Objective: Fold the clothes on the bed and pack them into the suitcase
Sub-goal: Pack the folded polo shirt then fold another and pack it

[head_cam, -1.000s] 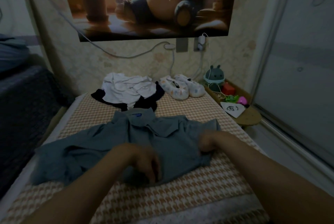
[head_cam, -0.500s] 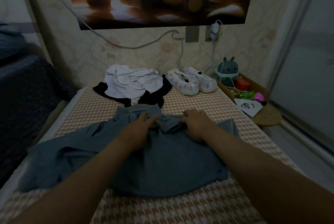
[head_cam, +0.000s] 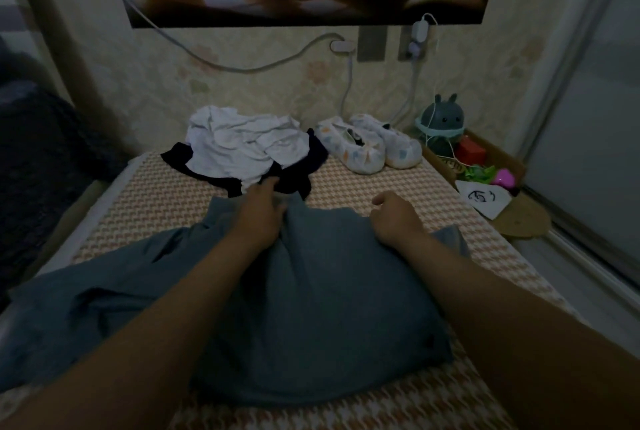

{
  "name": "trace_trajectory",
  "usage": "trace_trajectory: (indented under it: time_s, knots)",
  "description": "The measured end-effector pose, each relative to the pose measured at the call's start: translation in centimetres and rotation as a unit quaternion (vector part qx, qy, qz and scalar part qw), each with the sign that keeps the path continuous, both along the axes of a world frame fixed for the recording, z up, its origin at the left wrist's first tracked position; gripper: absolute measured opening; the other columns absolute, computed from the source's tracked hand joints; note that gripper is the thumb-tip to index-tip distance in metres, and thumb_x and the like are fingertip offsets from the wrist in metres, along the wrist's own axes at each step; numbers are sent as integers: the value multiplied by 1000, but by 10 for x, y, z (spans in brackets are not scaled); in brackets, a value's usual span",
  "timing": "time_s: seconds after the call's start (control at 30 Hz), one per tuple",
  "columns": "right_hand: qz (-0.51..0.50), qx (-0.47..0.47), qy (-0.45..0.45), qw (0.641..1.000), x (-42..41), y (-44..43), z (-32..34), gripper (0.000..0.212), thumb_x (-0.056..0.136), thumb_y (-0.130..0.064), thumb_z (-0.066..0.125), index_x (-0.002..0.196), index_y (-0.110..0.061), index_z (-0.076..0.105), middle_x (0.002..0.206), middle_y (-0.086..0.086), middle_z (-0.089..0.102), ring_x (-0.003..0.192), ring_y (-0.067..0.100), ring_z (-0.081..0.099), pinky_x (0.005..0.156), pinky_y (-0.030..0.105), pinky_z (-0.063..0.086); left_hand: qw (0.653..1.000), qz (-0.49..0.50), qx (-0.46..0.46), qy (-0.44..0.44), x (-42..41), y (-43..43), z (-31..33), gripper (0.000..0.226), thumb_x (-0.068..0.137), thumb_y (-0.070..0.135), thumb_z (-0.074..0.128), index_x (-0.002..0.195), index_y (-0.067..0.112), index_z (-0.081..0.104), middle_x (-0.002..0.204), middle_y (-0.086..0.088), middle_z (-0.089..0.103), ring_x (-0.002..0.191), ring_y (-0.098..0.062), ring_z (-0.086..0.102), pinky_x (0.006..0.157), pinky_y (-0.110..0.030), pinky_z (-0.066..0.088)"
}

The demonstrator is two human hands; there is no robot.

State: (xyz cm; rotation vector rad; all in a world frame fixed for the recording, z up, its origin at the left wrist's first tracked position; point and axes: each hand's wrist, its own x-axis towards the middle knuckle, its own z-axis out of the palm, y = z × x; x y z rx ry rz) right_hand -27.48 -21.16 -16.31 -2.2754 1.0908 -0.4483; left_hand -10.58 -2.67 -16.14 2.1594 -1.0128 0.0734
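The blue shirt [head_cam: 329,291] lies on the bed [head_cam: 363,187], its lower half doubled up. The left hand [head_cam: 259,218] presses its far edge with fingers [head_cam: 268,192] straight and together, while the right hand [head_cam: 394,218] curls at the folded edge, pinching or not I cannot tell. With one sleeve [head_cam: 86,298] sprawled loose leftward, the fold may skew, and no suitcase shows

Hem of blue-grey shirt [head_cam: 329,291] carried up over its collar; both hands gone to the far edge.
One second back the hands sat at the near hem, collar and label showing. The lower half now lies doubled over them, hiding both. Left hand [head_cam: 263,211] has reached the fold's top edge, fingers out, beside the dark garment [head_cam: 301,173]; right hand [head_cam: 394,218] curls on its right corner.
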Motion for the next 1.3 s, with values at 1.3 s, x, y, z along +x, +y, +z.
trace_trajectory:
  time_s: [1.3]
  knots:
    - [51, -79, 378, 921, -163, 97, 55, 34, 96, -30, 55, 123, -10, 59, 125, 6, 58, 115, 26, 55, 92, 37, 45, 943, -262, 170, -113, -193, 78, 10, 16, 88, 29, 62, 79, 27, 49, 82, 9, 53, 75, -12, 52, 69, -30, 45]
